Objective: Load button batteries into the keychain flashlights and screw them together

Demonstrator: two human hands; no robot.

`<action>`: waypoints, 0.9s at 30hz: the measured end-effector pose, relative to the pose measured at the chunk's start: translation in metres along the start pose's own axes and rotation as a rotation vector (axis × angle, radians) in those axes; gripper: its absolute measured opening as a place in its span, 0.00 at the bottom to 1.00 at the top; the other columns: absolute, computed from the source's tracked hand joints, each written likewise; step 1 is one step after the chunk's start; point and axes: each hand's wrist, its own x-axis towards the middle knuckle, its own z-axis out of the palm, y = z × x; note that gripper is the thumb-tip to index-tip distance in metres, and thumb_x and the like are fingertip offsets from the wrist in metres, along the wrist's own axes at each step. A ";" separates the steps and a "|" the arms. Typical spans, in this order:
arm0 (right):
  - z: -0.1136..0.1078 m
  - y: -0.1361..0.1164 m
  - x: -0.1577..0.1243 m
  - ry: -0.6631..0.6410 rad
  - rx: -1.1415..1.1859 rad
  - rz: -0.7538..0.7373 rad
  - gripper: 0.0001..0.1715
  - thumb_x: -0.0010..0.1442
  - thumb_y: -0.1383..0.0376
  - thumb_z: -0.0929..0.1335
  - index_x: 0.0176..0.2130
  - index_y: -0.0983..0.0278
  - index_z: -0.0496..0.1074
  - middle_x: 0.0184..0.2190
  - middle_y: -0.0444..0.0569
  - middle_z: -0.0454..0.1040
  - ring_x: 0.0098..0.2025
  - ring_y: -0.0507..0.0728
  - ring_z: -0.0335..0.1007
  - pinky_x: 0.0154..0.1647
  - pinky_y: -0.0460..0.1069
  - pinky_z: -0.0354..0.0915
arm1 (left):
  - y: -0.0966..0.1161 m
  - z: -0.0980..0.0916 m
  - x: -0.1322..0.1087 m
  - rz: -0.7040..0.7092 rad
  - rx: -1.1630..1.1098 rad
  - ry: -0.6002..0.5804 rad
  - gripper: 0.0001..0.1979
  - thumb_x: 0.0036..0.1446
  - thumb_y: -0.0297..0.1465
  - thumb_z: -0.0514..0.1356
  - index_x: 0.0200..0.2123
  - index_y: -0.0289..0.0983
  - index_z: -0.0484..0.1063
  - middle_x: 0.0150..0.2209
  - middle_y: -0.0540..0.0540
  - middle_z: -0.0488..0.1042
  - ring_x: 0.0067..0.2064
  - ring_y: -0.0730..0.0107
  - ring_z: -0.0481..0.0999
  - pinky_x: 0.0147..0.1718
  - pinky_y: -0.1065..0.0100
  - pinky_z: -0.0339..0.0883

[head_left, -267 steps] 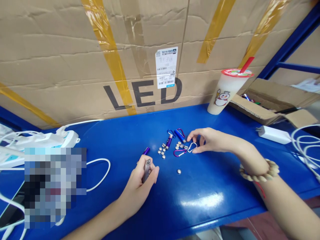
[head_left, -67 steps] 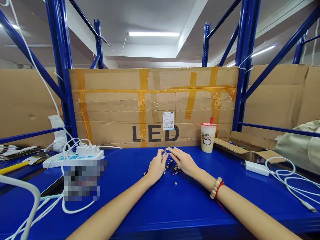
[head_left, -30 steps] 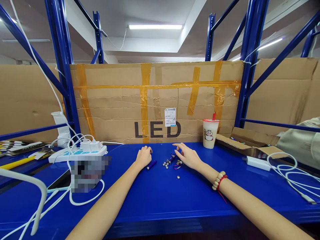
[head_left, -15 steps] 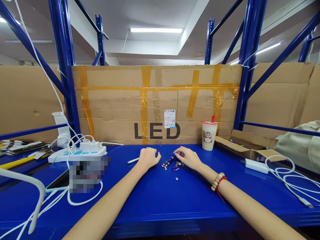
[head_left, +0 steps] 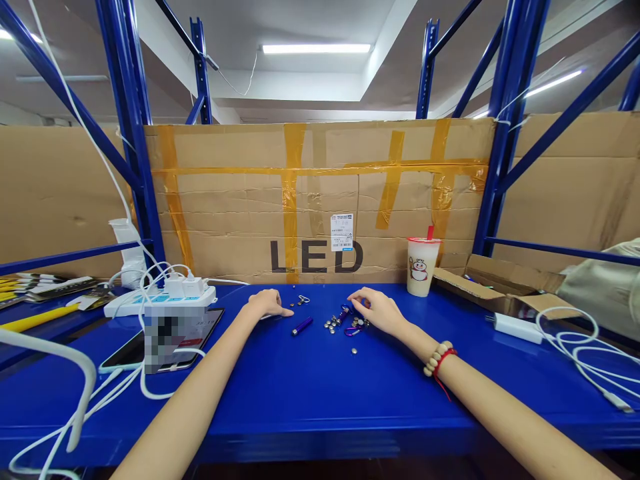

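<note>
My left hand (head_left: 270, 303) hovers low over a silver rod (head_left: 268, 317), its thumb stretched out to the right. Its other fingertips are hidden, and I cannot tell whether they touch the rod. To its right lie a small purple metal cylinder (head_left: 302, 326) and a metal split ring (head_left: 303, 300). My right hand (head_left: 381, 310) rests beside a small pile, fingers bent and apart with nothing visible between them. That pile holds several silver button cells (head_left: 331, 326), another purple cylinder (head_left: 343, 315) and a purple carabiner (head_left: 353, 330). A single button cell (head_left: 355, 351) lies nearer me.
A lidded drink cup (head_left: 423, 268) stands at the back right, beside an open cardboard box (head_left: 493, 283). A white charger (head_left: 517, 329) with cable lies further right. On the left are a power strip (head_left: 130, 305) and phones (head_left: 125, 353) among loose white cables. Cardboard (head_left: 240, 200) walls the back.
My left hand has moved left over the silver rod, and a purple cylinder and a split ring now show where it was. The right hand stays nearly still. The view has shifted slightly.
</note>
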 end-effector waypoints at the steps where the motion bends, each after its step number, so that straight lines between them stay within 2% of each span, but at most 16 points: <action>1: 0.000 0.000 0.000 -0.001 0.000 -0.002 0.14 0.59 0.63 0.60 0.39 0.59 0.73 0.34 0.45 0.73 0.33 0.52 0.67 0.30 0.46 0.57 | -0.004 -0.001 0.001 0.001 -0.001 -0.033 0.18 0.53 0.42 0.60 0.40 0.34 0.71 0.43 0.42 0.73 0.44 0.64 0.72 0.46 0.56 0.64; 3: 0.001 0.001 0.000 -0.006 -0.001 -0.002 0.13 0.59 0.62 0.60 0.38 0.59 0.73 0.34 0.44 0.73 0.33 0.52 0.67 0.30 0.46 0.57 | -0.011 -0.002 0.005 0.003 -0.005 -0.081 0.15 0.56 0.39 0.59 0.39 0.33 0.71 0.40 0.44 0.74 0.41 0.67 0.73 0.44 0.59 0.66; 6: 0.001 0.002 0.000 -0.015 -0.001 -0.001 0.13 0.59 0.62 0.60 0.39 0.58 0.73 0.35 0.44 0.73 0.33 0.52 0.67 0.30 0.46 0.57 | -0.014 -0.001 0.007 -0.001 -0.001 -0.069 0.13 0.57 0.37 0.58 0.38 0.33 0.71 0.40 0.44 0.74 0.42 0.67 0.73 0.45 0.59 0.65; 12: 0.000 0.001 -0.001 -0.018 -0.013 0.013 0.14 0.60 0.60 0.60 0.39 0.58 0.73 0.37 0.44 0.73 0.33 0.51 0.67 0.31 0.46 0.58 | -0.008 0.013 0.005 -0.048 0.003 0.078 0.15 0.60 0.37 0.54 0.44 0.32 0.69 0.45 0.42 0.71 0.47 0.63 0.71 0.47 0.55 0.64; 17: -0.002 -0.010 0.009 0.000 -0.074 0.063 0.14 0.59 0.60 0.61 0.37 0.58 0.74 0.34 0.44 0.74 0.33 0.52 0.68 0.30 0.47 0.57 | -0.012 0.028 0.009 -0.076 -0.002 0.214 0.17 0.62 0.36 0.52 0.49 0.32 0.66 0.48 0.40 0.68 0.49 0.62 0.69 0.47 0.54 0.64; 22: 0.002 -0.040 0.048 -0.052 -0.133 0.163 0.12 0.57 0.61 0.63 0.33 0.59 0.75 0.32 0.43 0.75 0.37 0.55 0.70 0.33 0.47 0.59 | -0.015 0.033 0.020 -0.100 -0.021 0.258 0.16 0.62 0.36 0.52 0.48 0.31 0.66 0.47 0.40 0.69 0.48 0.62 0.70 0.46 0.55 0.65; 27: 0.033 -0.074 0.108 -0.192 -0.137 0.302 0.14 0.58 0.57 0.66 0.35 0.67 0.73 0.33 0.47 0.74 0.36 0.53 0.70 0.40 0.51 0.64 | -0.017 0.035 0.025 -0.105 -0.047 0.258 0.16 0.62 0.37 0.52 0.48 0.32 0.66 0.47 0.41 0.69 0.48 0.62 0.70 0.47 0.55 0.64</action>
